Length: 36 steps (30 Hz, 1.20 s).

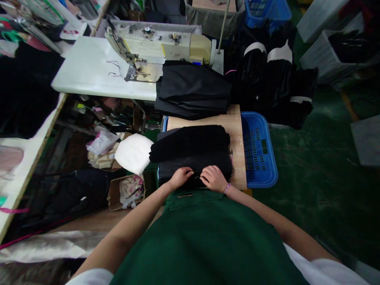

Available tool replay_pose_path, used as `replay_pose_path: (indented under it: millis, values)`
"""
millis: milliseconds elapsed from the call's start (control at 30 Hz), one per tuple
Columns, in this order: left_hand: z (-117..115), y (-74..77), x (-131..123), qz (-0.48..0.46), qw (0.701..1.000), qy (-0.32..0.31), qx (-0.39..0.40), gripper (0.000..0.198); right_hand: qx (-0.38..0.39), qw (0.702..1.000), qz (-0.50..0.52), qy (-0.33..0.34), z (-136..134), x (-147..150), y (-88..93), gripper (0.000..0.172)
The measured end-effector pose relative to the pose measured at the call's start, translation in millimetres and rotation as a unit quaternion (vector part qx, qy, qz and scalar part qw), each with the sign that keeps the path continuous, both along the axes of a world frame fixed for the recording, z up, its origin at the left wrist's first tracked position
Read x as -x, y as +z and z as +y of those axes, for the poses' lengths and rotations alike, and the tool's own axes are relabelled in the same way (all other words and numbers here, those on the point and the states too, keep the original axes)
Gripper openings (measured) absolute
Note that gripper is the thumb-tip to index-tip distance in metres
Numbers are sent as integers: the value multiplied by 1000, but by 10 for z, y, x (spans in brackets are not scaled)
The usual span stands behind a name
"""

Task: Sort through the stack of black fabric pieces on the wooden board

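A stack of black fabric pieces (190,148) lies on a wooden board (237,158) close in front of my green apron. At the stack's near edge, my left hand (181,177) is closed, thumb and fingers pinching the black fabric. Just to its right my right hand (214,178), with a pink band at the wrist, has its fingers curled onto the same edge. A small gap separates the two hands. Beyond the stack, more dark fabric (192,89) drapes from the sewing machine table onto the board.
The sewing machine (166,43) stands on a white table (86,67). A blue basket (261,150) sits under the board. To the left are a white round stool top (135,153) and a cardboard box (114,194) of scraps. Black bundles (279,75) lie at the right.
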State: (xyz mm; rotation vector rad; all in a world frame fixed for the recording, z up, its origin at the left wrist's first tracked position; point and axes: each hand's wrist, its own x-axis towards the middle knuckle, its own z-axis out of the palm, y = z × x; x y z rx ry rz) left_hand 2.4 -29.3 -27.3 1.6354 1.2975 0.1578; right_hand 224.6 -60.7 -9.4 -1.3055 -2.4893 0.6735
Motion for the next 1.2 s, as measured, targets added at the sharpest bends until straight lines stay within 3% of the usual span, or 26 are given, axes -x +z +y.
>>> replay_pose_path:
  millis: [100,267,500,600,667,800,933,1033,1200]
  values:
    - [9,5,-17,5,1000,13,7,24,-13,1000,-9,18,-4,39,-43,12]
    - [-20,118,-19,-5,1000,12,-10,28,-26,999,-6,-23,3,62,-76,14]
    - [-11,293,54,-23,975,-111,-190,25,-73,996,-27,-54,91,-34,148,33]
    - [128,401,64,8,964,-129,-233,22,-126,989,-44,-62,114,-89,243,31]
    - [283,521,67,31,951,-136,-276,24,-155,982,-38,-105,103,-119,288,24]
    - [701,767,85,124,934,-33,-334,27,-194,962,3,-194,44,-137,283,35]
    - [1096,792,95,246,927,69,-276,34,-50,995,17,-80,-3,-71,81,32]
    - [1266,675,88,291,925,69,-233,41,19,1000,0,2,-17,-14,-135,28]
    - [1319,547,77,311,920,66,-229,43,42,998,-17,39,-26,-12,-343,13]
